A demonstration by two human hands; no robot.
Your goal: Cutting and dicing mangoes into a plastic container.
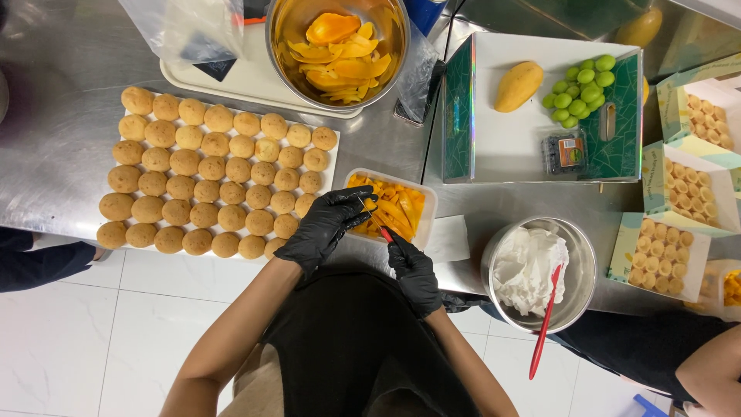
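Note:
Both my hands wear black gloves. My left hand [324, 226] reaches over the near edge of a clear plastic tub [427, 208] of orange mango slices [395, 208] and pinches a slice. My right hand [414, 272] sits just below the tub, gripping a small red-handled tool [385, 233] whose tip points into the slices. To the left lies a white sheet [330, 164] covered with several rows of round golden puffs [208, 174].
A steel bowl of mango slices [337, 48] stands on a tray at the back. Right of the tub: a steel bowl of white cream [532, 270] with a red spatula [545, 324], a box holding a whole mango [518, 85], green grapes [580, 89], and boxes of small tart shells [664, 259]. Another person's arm [714, 371] is at bottom right.

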